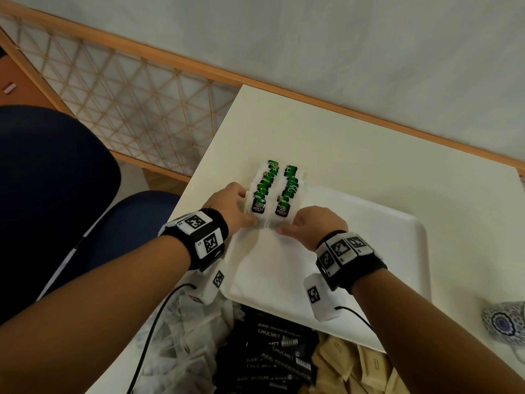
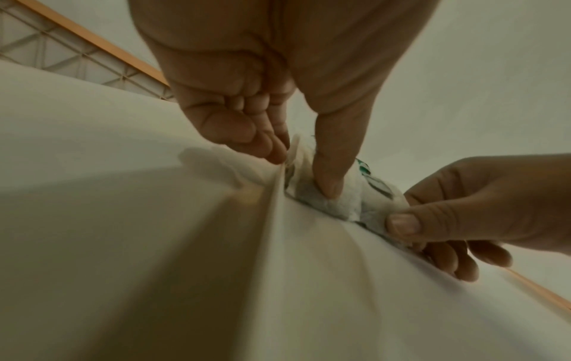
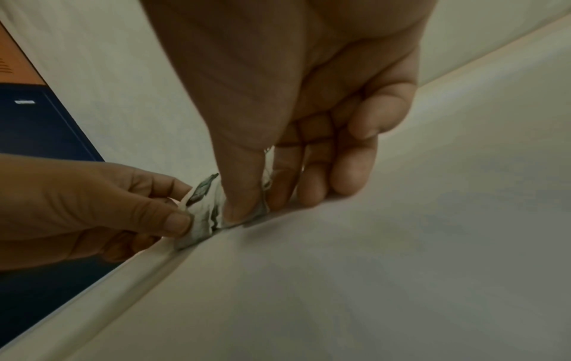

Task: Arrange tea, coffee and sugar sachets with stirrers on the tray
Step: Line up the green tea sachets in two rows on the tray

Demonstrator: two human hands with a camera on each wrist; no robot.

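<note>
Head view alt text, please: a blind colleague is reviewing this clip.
Seen from above, a person's left hand and right hand pinch the near ends of two rows of green tea bags at the far left corner of a white tray. Black coffee sachets and tan sachets lie nearer.

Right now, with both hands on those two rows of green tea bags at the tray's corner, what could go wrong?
The two rows of green tea bags sit at the far left corner of the tray, near the table edge; a push from the left hand or right hand could spill them over the rim. The overlapped bags may fan apart when released.
</note>
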